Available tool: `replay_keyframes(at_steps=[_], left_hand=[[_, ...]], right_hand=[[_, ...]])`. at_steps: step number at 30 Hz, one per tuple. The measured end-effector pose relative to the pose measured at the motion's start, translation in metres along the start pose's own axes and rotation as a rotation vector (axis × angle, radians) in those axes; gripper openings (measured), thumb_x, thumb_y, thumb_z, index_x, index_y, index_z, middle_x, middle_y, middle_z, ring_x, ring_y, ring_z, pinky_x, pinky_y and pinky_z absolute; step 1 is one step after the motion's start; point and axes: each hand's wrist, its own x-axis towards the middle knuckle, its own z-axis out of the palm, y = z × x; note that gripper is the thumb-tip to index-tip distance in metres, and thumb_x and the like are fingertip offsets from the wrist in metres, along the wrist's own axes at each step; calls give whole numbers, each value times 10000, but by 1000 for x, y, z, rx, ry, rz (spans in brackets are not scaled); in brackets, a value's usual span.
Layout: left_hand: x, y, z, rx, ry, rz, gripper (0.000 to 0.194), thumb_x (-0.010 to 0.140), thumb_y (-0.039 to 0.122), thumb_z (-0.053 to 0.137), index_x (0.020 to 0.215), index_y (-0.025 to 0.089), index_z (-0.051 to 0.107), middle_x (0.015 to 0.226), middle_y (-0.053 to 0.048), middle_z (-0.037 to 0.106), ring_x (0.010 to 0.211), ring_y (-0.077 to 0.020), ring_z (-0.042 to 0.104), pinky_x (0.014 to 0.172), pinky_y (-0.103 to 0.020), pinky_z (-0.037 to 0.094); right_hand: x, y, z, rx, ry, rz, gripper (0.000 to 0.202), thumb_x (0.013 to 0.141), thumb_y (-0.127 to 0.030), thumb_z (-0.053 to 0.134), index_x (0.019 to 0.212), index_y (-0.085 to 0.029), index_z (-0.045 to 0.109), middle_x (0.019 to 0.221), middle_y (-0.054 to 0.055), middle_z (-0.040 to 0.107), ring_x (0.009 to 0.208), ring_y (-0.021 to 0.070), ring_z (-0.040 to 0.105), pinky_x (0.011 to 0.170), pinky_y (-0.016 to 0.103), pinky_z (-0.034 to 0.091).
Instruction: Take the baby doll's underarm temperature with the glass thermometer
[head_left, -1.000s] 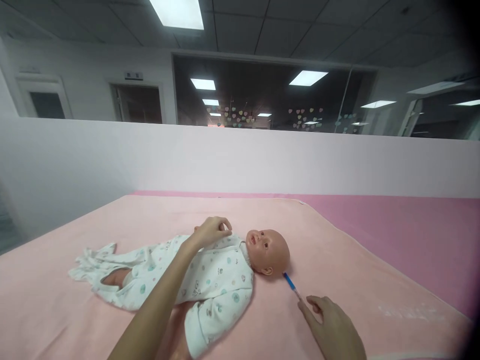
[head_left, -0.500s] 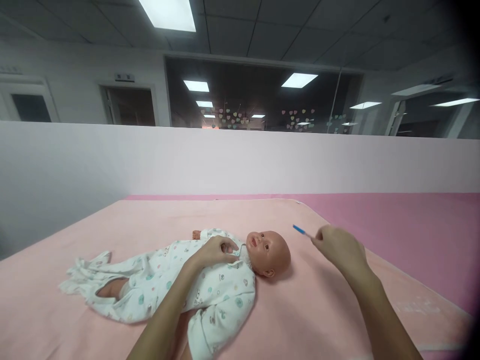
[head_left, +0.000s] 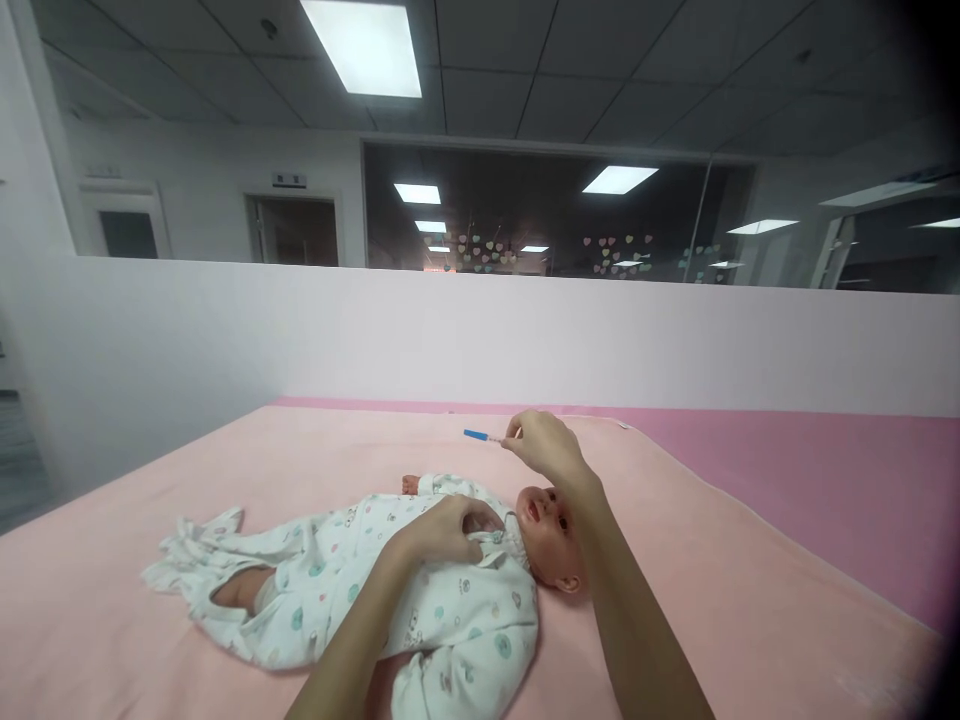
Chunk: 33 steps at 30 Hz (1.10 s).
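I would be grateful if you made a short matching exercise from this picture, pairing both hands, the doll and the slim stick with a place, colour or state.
Column one
1. Left hand
2. Right hand
3. Doll
4. Slim stick

Column two
A. Lying on the pale pink sheet
B. Coloured blue at one end
C. At the upper front of the white patterned clothing
D. Holding the stick

Right pairs: 1-C, 2-D, 3-A, 4-B.

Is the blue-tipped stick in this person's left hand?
No, the right hand holds the blue-tipped stick, while the left hand is at the printed outfit.
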Motion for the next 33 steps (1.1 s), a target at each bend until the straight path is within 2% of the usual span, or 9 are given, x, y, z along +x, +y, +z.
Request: replay_keyframes(at_steps=[2,7,12,18,22,24,27,29,33], left_hand=[[1,-1,1,-12,42,-6,410,583,152,476,960,204,629,792,-1,604,682,-158,523,546,-221,372],[7,-10,7,-46,279,-41,325,710,179,364,943,187,591,864,-26,587,740,-163,507,666,-266,395],[7,-15,4,-78,289,-37,326,781,266,393,1075,210,521,980,-34,561,787,-158,484,722,-274,390],[10,-18,5,-53,299,-27,301,731,399,536,941,189,586,772,0,540,703,-148,470,645,-254,369],[11,-16,4,-210,324,-109,372,734,462,523,914,150,612,823,-33,581,750,-169,506,657,-255,376],[12,-16,3,-252,367,-157,390,757,476,482,871,132,624,772,-35,591,729,-171,511,636,-250,368],[14,-15,1,-124,472,-197,400,776,477,443,681,127,612,587,1,530,597,-139,459,556,-238,313],[14,-13,-1,-9,545,-205,421,785,481,425,612,135,590,538,12,507,553,-130,432,526,-239,281],[10,-2,-3,168,635,-172,428,825,486,368,690,171,625,602,2,584,589,-148,484,549,-243,286]], right_hand=[[-1,0,0,18,-24,-16,141,757,-293,540,761,-199,647,763,35,650,701,138,569,545,211,328],[-8,10,-9,125,-50,-37,169,779,-293,512,790,-187,643,778,27,652,666,109,563,534,192,336],[-9,24,-15,171,-112,-53,158,763,-302,542,776,-179,641,768,35,651,651,110,560,528,188,349],[-9,30,-17,120,-137,-37,149,758,-268,534,763,-171,647,765,35,653,619,101,550,506,190,338],[-12,31,-21,112,-238,-83,123,727,-237,559,726,-165,659,690,22,651,594,96,554,491,183,341],[-14,31,-22,110,-304,-117,95,691,-221,590,702,-166,666,670,18,652,586,96,561,478,175,345],[-15,27,-20,52,-391,-135,77,662,-207,613,683,-166,675,663,23,660,569,105,574,469,174,359],[-13,23,-17,-36,-394,-145,84,661,-222,627,694,-165,679,670,32,667,585,118,588,488,183,378],[-5,14,-5,-178,-325,-131,139,645,-240,661,765,-171,678,742,54,678,694,158,613,567,217,412]])
